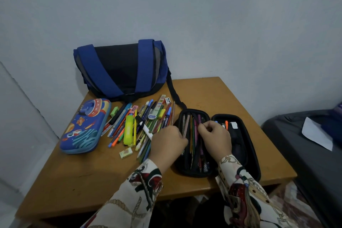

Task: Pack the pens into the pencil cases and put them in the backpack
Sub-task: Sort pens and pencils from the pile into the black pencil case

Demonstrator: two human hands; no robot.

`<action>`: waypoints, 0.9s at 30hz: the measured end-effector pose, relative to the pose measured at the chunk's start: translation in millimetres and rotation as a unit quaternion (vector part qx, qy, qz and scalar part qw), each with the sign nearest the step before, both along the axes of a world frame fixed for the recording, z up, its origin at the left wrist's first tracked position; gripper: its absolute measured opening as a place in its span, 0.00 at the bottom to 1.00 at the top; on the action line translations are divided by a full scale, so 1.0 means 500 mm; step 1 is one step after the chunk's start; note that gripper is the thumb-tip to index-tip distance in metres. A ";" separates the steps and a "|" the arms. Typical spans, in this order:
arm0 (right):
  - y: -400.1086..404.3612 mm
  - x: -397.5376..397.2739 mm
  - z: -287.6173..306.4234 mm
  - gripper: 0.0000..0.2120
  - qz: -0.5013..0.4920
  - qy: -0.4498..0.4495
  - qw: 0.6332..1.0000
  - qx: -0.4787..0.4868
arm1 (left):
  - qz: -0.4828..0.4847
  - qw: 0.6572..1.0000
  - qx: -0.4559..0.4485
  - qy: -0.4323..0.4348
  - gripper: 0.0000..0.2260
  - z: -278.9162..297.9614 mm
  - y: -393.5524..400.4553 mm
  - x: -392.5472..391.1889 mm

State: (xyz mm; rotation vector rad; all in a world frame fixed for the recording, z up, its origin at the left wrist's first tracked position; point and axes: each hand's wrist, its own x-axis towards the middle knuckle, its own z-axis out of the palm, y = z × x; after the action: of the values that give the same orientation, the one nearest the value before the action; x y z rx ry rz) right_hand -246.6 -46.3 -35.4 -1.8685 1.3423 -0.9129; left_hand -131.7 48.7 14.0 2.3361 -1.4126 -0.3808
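Observation:
A black pencil case (240, 135) lies open on the wooden table (92, 181), its left half holding several pens and pencils. My right hand (215, 136) pinches the pens in that left half near their upper ends. My left hand (167, 143) rests at the case's left edge with its fingers curled round a pencil there. A heap of loose pens, pencils and highlighters (137, 126) lies to the left of the case. A closed blue pencil case (86, 126) with a space print sits further left. The blue and black backpack (122, 69) stands against the wall behind.
Small erasers (126, 153) lie around the pen heap. The backpack's strap (174, 94) trails onto the table towards the black case. A dark bed with a white paper (317, 135) stands to the right of the table.

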 end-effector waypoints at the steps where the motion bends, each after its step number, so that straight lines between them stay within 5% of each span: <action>1: 0.000 0.000 0.000 0.13 -0.001 0.001 1.000 -0.001 | -0.013 1.000 -0.001 -0.009 0.11 -0.006 0.001 -0.008; 5: 0.000 0.000 -0.001 0.13 -0.004 0.007 1.000 -0.004 | -0.049 0.997 -0.023 -0.059 0.07 -0.022 -0.008 -0.020; 15: 0.001 0.000 0.000 0.12 -0.002 -0.001 1.000 0.008 | -0.079 0.994 -0.024 -0.067 0.22 -0.042 -0.023 -0.020; 27: 0.002 0.000 -0.001 0.13 0.001 -0.007 1.000 0.010 | -0.099 0.988 -0.022 -0.118 0.11 -0.044 -0.007 -0.018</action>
State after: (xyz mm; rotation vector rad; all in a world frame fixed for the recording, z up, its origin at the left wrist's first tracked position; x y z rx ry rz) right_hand -246.6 -45.5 -35.8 -1.8451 1.3368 -0.9058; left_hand -140.9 45.2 -7.9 2.2698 -1.7529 -0.1266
